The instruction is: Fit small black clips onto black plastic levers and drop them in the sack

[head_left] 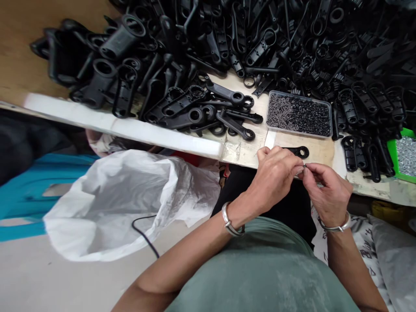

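My left hand (274,173) and my right hand (326,188) meet at the table's front edge, fingertips nearly touching. Both pinch a tiny dark piece (304,165) between them, too small to make out. Just beyond my left fingers a black plastic part with a ring end (302,152) lies on the table; its other end is hidden behind my left hand. Behind it stands a clear plastic box (267,119) filled with small dark pieces.
Black plastic parts (195,39) are heaped along the back and left. More black parts (354,151) lie at the right beside a green tray (394,158) of small silvery pieces. A white strip (130,128) edges the table; below it is an open white sack (74,208).
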A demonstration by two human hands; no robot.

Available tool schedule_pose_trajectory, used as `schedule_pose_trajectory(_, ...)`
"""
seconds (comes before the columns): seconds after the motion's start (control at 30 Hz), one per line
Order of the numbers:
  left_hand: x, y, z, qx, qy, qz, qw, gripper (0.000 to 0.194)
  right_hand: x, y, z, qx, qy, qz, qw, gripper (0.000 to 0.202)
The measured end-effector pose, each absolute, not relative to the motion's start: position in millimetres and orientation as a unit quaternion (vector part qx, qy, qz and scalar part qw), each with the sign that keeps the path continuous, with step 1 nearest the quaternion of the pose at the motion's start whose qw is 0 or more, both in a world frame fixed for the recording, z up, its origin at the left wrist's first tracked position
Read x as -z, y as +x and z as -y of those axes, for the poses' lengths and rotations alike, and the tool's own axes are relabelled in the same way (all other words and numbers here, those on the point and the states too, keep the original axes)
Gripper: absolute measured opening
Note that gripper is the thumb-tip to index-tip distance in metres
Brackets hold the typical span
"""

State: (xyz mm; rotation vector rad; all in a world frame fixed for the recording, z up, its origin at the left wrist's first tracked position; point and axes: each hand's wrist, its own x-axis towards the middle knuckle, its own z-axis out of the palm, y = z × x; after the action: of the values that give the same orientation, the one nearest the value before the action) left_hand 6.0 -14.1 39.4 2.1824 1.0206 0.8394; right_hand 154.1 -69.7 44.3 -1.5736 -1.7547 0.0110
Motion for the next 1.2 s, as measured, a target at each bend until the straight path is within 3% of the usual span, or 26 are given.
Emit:
schedule_pose_trajectory(0.23,-39,-2,17,-0.315,0.838,-0.373,0.246,0.019,-37,158,73,-0.088,-0.648,0.651,0.385,0.006)
schedule_pose_trajectory(0.4,-37,-13,9,-0.327,0.837,-0.415,0.140,0.014,-33,173,69,-0.115,-0.706,0.590,0.374,0.013)
schedule_pose_trajectory(0.87,-14,-10,-2,-0.357,0.841,-0.372,0.166,0.021,-41,176,35,0.045,-0.624,0.737,0.255,0.013)
schedule_pose_trajectory(1.2,-8,-8,-3,-0.387,0.833,-0.355,0.173,0.020,-50,157,34,0.109,-0.638,0.754,0.110,0.021)
